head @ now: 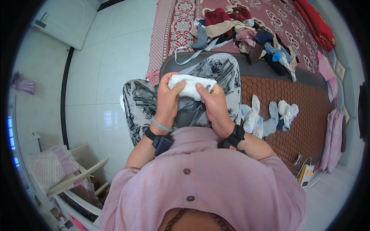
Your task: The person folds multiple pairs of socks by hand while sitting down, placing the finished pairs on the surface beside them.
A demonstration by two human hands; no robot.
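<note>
A white sock [189, 83], folded into a compact bundle, is stretched between my two hands above my lap. My left hand [169, 93] grips its left end, thumb pressed on top. On the other end, my right hand [214, 98] has its thumb on the fabric and its fingers curled behind; a small dark mark shows there. Under the sock are my legs in black-and-white patterned trousers [222, 72]. To the right of my thigh, several white, grey and blue socks [271, 115] lie on the brown mat.
Ahead, a mixed heap of socks and clothing [231, 31] covers part of the red patterned spread [277, 20]. A white lace strip [196, 55] trails from it. The brown mat [306, 115] extends right, with a power strip [305, 175] beyond its near edge. A wooden chair [86, 171] stands left.
</note>
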